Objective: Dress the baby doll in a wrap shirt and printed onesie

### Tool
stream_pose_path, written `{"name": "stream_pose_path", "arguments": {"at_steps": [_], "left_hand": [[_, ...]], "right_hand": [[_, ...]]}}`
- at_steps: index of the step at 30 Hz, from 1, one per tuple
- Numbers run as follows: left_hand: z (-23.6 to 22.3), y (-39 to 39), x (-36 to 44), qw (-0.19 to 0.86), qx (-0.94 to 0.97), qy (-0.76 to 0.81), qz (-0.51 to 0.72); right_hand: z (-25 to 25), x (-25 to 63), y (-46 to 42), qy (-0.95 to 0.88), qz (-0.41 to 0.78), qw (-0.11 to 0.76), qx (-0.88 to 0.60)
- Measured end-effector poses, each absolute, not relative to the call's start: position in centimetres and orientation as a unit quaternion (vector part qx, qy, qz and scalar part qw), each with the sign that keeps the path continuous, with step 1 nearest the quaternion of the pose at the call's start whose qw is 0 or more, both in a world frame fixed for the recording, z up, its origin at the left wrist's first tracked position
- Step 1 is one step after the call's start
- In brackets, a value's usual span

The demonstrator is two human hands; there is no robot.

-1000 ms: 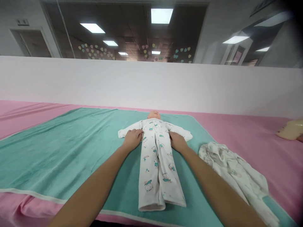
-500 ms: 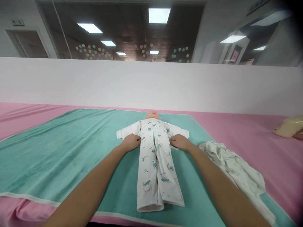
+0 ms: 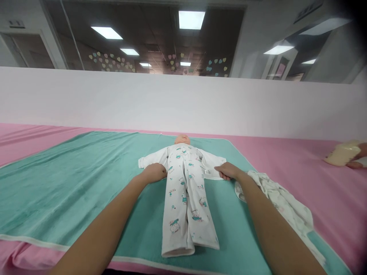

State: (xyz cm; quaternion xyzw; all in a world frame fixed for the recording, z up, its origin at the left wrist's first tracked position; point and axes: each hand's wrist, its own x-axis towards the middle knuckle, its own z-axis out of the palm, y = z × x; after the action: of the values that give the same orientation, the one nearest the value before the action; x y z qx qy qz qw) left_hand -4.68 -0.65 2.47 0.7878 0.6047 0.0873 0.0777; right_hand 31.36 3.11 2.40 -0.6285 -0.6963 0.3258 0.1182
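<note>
A baby doll [image 3: 182,139] lies on its back on a teal blanket [image 3: 94,183], its head toward the wall. White baby trousers with a teal animal print [image 3: 175,198] lie over its body, legs pointing at me. A white baby top [image 3: 156,156] with both sleeves stretched outward is at the doll's upper body. My left hand [image 3: 155,173] is closed at the top's lower left side, beside the trousers; what its fingers grip is hidden. My right hand [image 3: 228,170] pinches the top's lower right flap, holding it spread out sideways.
Crumpled white printed cloth [image 3: 282,202] lies to the right, partly behind my right forearm. A pink sheet [image 3: 289,160] extends beneath the blanket. At the far right, another person's hand [image 3: 359,152] holds a cream-coloured bottle [image 3: 341,154]. A white wall [image 3: 160,101] stands behind.
My right hand has moved right, drawing the top's flap out from beside the trousers. My left hand stays at the left side. The other person's hand and bottle show further into view.
</note>
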Motion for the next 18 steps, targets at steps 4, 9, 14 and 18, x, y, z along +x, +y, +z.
{"name": "stream_pose_path", "arguments": {"at_steps": [4,9,14,18], "left_hand": [[2.0,-0.6,-4.6,0.05,0.776,0.623,0.087],[1.9,-0.6,-4.2,0.004,0.76,0.642,0.1],[2.0,-0.1,-2.8,-0.14,0.736,0.623,0.223],[1.1,1.7,-2.1,-0.176,0.718,0.628,0.242]], "right_hand": [[2.4,30.7,3.2,-0.697,0.241,0.075,-0.671],[2.4,28.9,3.3,-0.687,0.119,0.085,-0.712],[2.6,24.7,2.2,-0.709,0.038,0.266,-0.652],[2.9,20.0,0.0,-0.768,0.013,0.387,-0.509]]}}
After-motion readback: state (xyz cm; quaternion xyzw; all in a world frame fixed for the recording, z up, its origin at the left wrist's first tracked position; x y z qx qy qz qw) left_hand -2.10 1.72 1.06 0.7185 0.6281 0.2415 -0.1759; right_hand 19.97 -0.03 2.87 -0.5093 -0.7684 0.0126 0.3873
